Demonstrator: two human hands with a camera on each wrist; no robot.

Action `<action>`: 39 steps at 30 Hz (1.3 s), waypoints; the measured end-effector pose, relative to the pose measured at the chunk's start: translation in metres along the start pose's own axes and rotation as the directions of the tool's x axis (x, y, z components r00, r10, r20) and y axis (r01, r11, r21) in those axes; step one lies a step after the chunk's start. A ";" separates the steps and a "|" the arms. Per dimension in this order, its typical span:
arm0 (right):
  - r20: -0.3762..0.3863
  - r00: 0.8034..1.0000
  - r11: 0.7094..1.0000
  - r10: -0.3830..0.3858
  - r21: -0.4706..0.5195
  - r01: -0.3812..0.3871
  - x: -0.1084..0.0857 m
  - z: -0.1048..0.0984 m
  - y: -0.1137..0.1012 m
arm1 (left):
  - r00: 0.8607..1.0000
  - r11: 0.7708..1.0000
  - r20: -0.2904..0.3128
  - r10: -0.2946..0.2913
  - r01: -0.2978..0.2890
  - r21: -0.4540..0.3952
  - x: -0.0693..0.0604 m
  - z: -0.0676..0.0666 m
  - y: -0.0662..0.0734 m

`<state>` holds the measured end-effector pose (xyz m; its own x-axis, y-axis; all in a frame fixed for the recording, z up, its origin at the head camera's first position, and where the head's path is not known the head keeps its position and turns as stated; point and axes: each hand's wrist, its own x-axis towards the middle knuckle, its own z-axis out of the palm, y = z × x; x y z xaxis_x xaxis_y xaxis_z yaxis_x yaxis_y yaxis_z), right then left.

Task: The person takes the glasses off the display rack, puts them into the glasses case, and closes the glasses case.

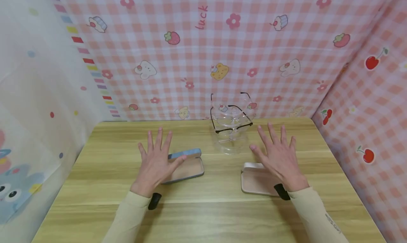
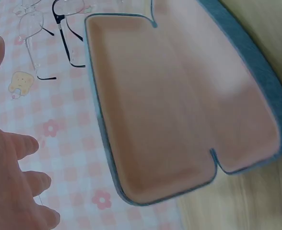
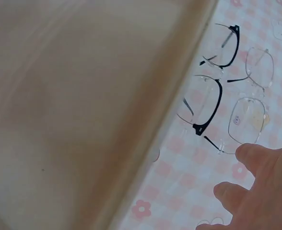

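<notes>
My left hand (image 1: 154, 167), fingers spread and straight, hovers over the left part of an open blue glasses case (image 1: 187, 169). In the left wrist view that glasses case (image 2: 146, 105) shows a bare tan lining. On the other side my right hand (image 1: 281, 160), also spread, covers part of an open white glasses case (image 1: 257, 182). Its pale lining (image 3: 74, 105) fills much of the right wrist view. Between the hands, towards the back, a clear stand (image 1: 229, 149) bears black-framed glasses (image 1: 233, 129) and, above them, thin-rimmed glasses (image 1: 224, 120). Neither hand grips anything.
The wooden table (image 1: 203, 218) ends at a pink checked cloth (image 1: 190, 52) hanging behind it. A white printed cloth (image 1: 41, 94) stands on the left, and another pink checked cloth (image 1: 372, 130) on the right.
</notes>
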<state>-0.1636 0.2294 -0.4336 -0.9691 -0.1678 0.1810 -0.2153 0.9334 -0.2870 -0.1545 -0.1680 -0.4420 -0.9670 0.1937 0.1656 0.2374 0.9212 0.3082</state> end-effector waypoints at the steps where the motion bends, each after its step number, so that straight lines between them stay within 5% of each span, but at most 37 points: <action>1: -0.004 1.000 1.000 0.001 0.005 -0.001 0.001 -0.001 0.000 | 1.000 1.000 -0.003 0.001 -0.001 -0.006 0.001 0.000 0.001; 18: -0.047 0.999 0.997 0.019 0.076 -0.015 0.021 -0.021 -0.005 | 0.997 0.983 -0.081 0.009 -0.023 -0.182 0.030 -0.012 0.040; 34: -0.032 0.999 0.984 0.036 0.173 -0.030 0.043 -0.036 -0.007 | 0.987 0.919 -0.157 0.037 -0.095 -0.382 0.064 -0.014 0.073; 39: -0.040 0.999 0.978 0.036 0.208 -0.027 0.051 -0.036 -0.008 | 0.990 0.891 -0.140 0.012 -0.075 -0.449 0.072 -0.010 0.081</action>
<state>-0.2073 0.2248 -0.3876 -0.9706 -0.1216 0.2078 -0.2096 0.8514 -0.4807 -0.2041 -0.0826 -0.3955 -0.9414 0.1558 0.2993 0.3253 0.6547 0.6823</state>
